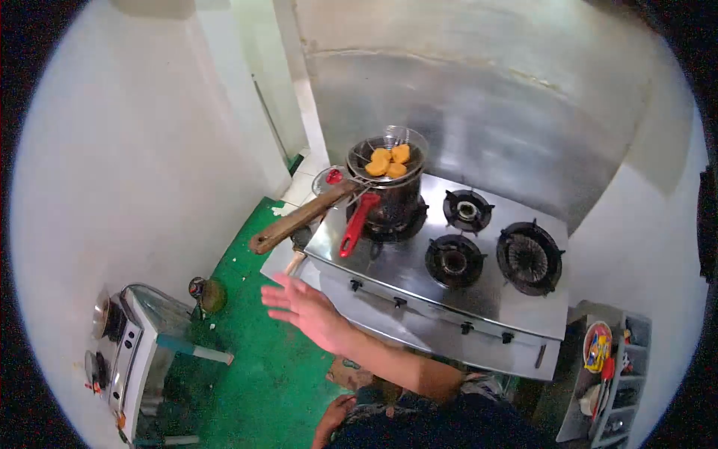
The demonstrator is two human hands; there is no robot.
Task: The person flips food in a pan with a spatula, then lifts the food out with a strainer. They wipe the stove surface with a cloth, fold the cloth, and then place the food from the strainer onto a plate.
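My right hand (308,312) is open, palm and fingers spread in the air in front of the stove's left front edge, holding nothing. Low in the view, my left hand (338,411) is beside my dark clothing; its fingers are too indistinct to read. A wire strainer (359,153) with several golden fried pieces (387,160) rests over a dark pot (394,203) at the stove's left end. Its long wooden handle (303,218) reaches left and forward, above my right hand. A red handle (359,224) slants down the pot's front.
The steel stove (389,262) has other burners (454,261) to the right. A second stove (129,355) stands at left, near a small round container (212,295) on the green floor (262,374). Right of the stove is a grey rack (627,389) with packets (597,348).
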